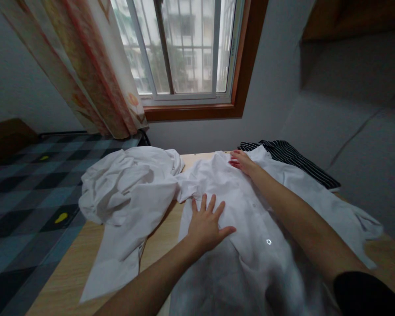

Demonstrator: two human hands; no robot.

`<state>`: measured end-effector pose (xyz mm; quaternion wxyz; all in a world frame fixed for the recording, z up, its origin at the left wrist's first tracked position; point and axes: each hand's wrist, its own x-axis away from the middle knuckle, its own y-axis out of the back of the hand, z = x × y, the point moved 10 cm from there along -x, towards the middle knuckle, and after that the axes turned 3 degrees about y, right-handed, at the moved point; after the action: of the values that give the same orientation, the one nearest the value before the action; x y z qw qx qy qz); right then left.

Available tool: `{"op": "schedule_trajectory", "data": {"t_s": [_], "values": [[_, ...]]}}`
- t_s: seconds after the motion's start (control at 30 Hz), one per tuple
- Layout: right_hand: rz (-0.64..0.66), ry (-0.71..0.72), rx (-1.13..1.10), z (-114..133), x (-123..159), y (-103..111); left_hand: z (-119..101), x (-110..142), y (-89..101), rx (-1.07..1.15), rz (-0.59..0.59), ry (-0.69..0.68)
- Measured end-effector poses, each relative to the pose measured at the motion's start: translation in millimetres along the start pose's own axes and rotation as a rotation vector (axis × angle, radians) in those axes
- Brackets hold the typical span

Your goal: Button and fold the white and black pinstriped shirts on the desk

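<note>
A white buttoned shirt [250,228] lies spread front-up on the wooden table [161,237]. My left hand [207,224] rests flat on its left chest with the fingers spread, open. My right hand [242,161] reaches farther out and lies flat near the collar, fingers stretched out, holding nothing. A second white garment [131,193] lies crumpled to the left, partly hanging over the table's left edge.
A dark striped garment [292,159] lies at the table's far right under the shirt. A checked blue and black bed cover [26,197] is to the left. Behind the table are a wall, a window [184,48] and a patterned curtain [92,74].
</note>
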<state>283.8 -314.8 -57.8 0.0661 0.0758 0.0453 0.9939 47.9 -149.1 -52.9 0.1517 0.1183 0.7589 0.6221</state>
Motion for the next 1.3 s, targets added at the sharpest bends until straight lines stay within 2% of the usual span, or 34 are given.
{"op": "schedule_trajectory", "data": {"t_s": [0.17,0.3,0.43,0.5,0.6,0.73,0.93,1.03,1.17,1.23,1.3], "values": [[-0.033,0.036,0.215,-6.8,2.7,-3.7,-7.4,9.4,-8.0,-0.034,0.073,-0.010],[-0.050,0.052,0.353,-11.9,-5.9,-19.7,-13.7,20.3,-17.8,-0.064,0.140,-0.027],[-0.019,0.057,0.391,-14.1,-9.1,-35.5,-17.7,23.8,-14.0,-0.053,0.144,-0.055],[-0.020,0.056,0.360,-7.9,-11.7,-40.5,-21.3,23.6,-9.8,-0.026,0.148,-0.097],[-0.037,0.066,0.272,13.8,-19.4,-50.2,-27.1,23.0,-5.7,0.000,0.159,-0.176],[-0.036,0.081,0.201,44.9,-29.4,-74.8,-31.5,22.5,-5.7,0.006,0.172,-0.248],[-0.035,0.108,0.320,54.0,-26.1,-108.8,-29.5,20.7,-12.7,-0.023,0.190,-0.237],[0.066,0.173,0.383,52.2,-13.6,-131.8,-28.3,19.9,-17.4,-0.038,0.209,-0.226],[0.409,0.359,0.383,52.3,14.7,-162.9,-27.6,19.1,-19.6,-0.035,0.218,-0.219],[0.460,0.442,0.392,52.6,24.9,-151.7,-27.6,18.9,-19.5,-0.035,0.213,-0.220],[0.346,0.441,0.430,46.9,27.2,-117.7,-27.5,18.8,-19.5,-0.035,0.204,-0.221]]}}
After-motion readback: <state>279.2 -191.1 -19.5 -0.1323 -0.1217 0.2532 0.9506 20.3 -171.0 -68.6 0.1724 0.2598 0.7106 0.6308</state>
